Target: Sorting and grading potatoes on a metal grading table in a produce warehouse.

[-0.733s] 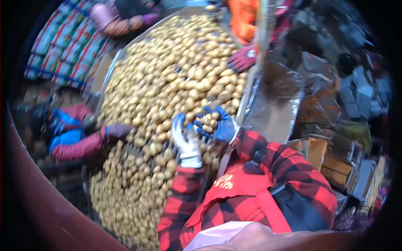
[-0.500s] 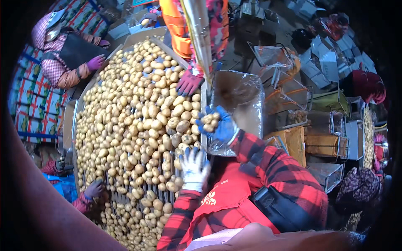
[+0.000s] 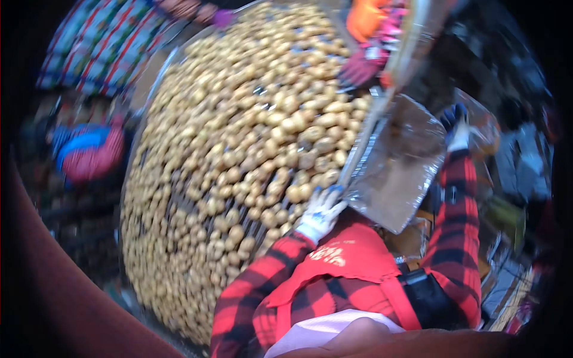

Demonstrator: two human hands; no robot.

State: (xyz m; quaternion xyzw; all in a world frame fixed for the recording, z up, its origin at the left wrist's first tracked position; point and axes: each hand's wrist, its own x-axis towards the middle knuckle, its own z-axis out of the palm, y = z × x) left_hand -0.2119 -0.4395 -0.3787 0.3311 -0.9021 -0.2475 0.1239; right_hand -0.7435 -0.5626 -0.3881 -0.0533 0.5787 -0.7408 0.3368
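Observation:
My left hand (image 3: 324, 207), in a white-and-blue glove, lies with fingers spread on the right edge of the sorting bed, beside the loose potatoes (image 3: 250, 137). A plastic-lined tray (image 3: 394, 161) sits against that edge. My right hand (image 3: 456, 126), in a blue glove, reaches out beyond the tray's upper right corner to another plastic-lined container (image 3: 482, 128); motion blurs its fingers, and whether it holds anything cannot be made out.
Another person's red-gloved hand (image 3: 358, 68) is at the bed's upper right. A purple-gloved hand (image 3: 222, 18) is at the upper left, and a worker in blue and pink (image 3: 89, 149) is at the left. Stacked patterned boxes (image 3: 101, 51) stand behind; cartons (image 3: 525, 149) fill the right.
My right hand has moved right, away from the potatoes, and the potatoes it held no longer show. My left hand has shifted onto the bed's edge. The view has turned.

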